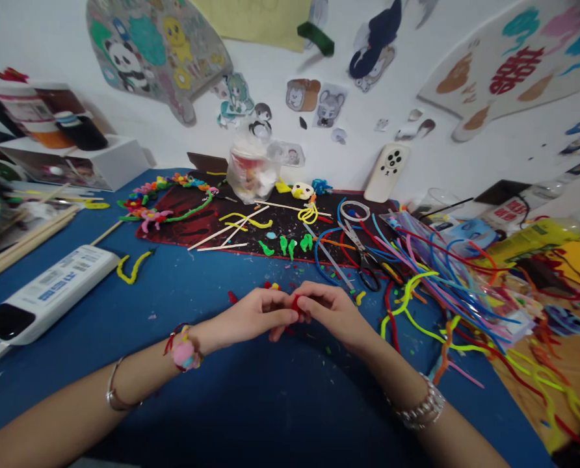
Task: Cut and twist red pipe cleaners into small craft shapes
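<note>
My left hand [253,316] and my right hand [331,310] meet over the blue table [212,383], fingertips pinched together on a small red pipe-cleaner piece [296,304]. Both hands are closed on it. Most of the piece is hidden between the fingers. A pink pom-pom bracelet and a silver bangle sit on my left wrist, a silver watch band on my right. A small red and yellow scrap [272,285] lies just beyond my fingers.
A dark red mat [192,224] holds wooden sticks, green pieces and a flower garland [166,195]. Scissors [365,260] and a heap of coloured pipe cleaners [441,273] lie to the right. A white box [46,292] lies left. A plastic-wrapped cup [251,169] stands at the wall.
</note>
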A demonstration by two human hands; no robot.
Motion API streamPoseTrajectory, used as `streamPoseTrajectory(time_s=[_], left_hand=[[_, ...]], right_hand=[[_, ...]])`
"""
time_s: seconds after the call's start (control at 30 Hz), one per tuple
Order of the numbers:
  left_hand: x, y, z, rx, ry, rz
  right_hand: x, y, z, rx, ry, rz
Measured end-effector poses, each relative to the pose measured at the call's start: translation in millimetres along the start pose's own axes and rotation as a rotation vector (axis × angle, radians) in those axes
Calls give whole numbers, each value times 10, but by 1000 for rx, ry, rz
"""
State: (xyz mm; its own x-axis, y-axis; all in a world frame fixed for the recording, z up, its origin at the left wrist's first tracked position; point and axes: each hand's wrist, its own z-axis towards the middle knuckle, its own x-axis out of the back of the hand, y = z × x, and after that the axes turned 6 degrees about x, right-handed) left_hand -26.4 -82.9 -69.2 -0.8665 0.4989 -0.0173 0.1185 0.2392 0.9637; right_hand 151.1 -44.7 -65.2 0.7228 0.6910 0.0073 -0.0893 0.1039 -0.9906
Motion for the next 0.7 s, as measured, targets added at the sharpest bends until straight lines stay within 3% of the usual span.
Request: streamPoseTrajectory(time_s=[0.2, 0.3, 0.4, 0.57, 0.7], left_hand=[[-35, 31, -9, -15, -86, -72], [-13, 57, -12, -25, -5, -101], [50, 103, -12, -77, 146, -118], [146, 197, -12, -126, 299, -122], [149, 180, -33, -182, 444, 215]], right_hand=[[1, 42, 17, -39, 33, 34], [-23, 47, 26, -56, 113, -39], [-87, 65, 10, -19, 82, -308], [-182, 183, -36, 189, -157, -958], [-136, 213, -27, 231, -154, -1102]])
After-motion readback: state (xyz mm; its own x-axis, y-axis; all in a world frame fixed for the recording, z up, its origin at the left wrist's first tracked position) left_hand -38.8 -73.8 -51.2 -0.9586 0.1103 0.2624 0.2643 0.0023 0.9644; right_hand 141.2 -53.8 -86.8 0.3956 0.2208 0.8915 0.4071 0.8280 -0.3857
